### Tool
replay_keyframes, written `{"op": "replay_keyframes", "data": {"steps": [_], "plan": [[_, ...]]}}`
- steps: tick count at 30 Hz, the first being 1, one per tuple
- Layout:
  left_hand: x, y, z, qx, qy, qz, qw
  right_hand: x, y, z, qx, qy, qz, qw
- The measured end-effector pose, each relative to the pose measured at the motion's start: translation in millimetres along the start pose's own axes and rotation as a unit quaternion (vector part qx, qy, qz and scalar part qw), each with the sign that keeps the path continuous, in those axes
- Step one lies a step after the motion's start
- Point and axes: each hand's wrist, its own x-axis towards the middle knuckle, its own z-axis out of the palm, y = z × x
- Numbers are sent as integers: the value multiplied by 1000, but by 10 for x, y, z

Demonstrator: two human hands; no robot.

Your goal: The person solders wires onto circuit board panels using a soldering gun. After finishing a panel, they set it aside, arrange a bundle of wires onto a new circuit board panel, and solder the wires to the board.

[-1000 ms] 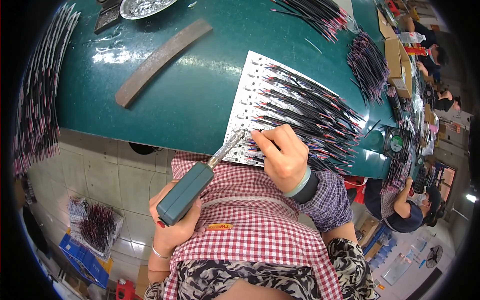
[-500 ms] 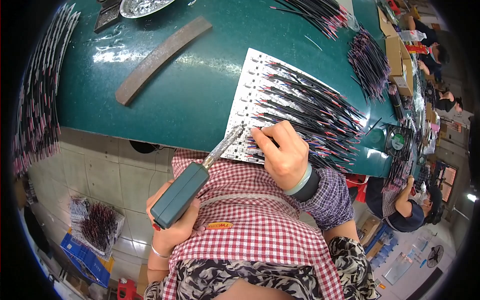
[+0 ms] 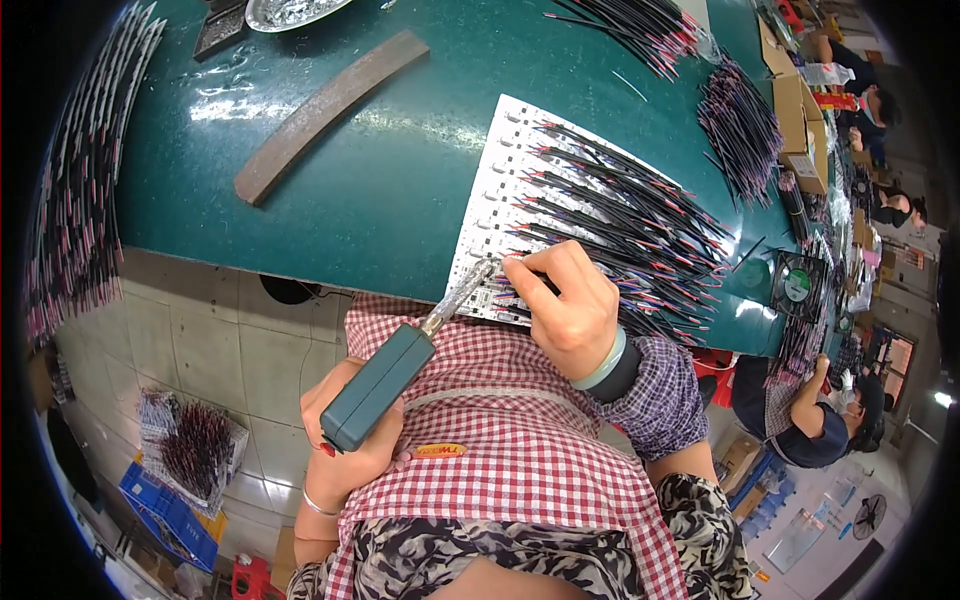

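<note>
- White circuit board (image 3: 490, 200): one, flat on the green table (image 3: 340, 235) at its near edge, in front of the person; small dark parts along its left side.
- Black wires (image 3: 625, 215): many, with red and blue showing among them, lying in rows across the board, loose ends to the right.
- Soldering iron (image 3: 380, 385): one, boxy green handle, its metal tip over the board just beside the right fingertips; contact too small to tell.
- Left hand (image 3: 368, 455): closed round the handle.
- Right hand (image 3: 575, 310): index finger bent toward the board, thumb mostly hidden; whether a wire is pinched cannot be told.
- Handling note, a judgement: keep the wire end still, bring the tip in at a steady slant, spare neighbouring wires, keep fingertips off hot metal.
- Curved brown bar (image 3: 330, 120): one, left of the board, well apart.
- Metal dish (image 3: 295, 12): one, far edge of view.
- Wire bundle (image 3: 740, 130): one, beyond the board, right.
</note>
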Motion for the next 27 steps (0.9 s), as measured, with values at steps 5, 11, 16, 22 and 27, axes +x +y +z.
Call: {"op": "replay_keyframes", "data": {"steps": [5, 11, 16, 22, 27], "plan": [[-23, -21, -23, 9, -11, 24, 1000, -1, -17, 3, -12, -2, -1, 1000], [-209, -139, -14, -65, 42, -75, 994, -7, -14, 8, -3, 8, 0, 1000], [-265, -173, -37, -53, 34, -81, 995, -86, -46, -55, 18, 49, -21, 998], [-279, -186, -15, -56, 51, -57, 996, -154, -108, 40, -27, -3, 33, 999], [-294, -160, -24, -45, 47, -61, 996, -175, -136, -12, -12, -21, 36, 999]]}}
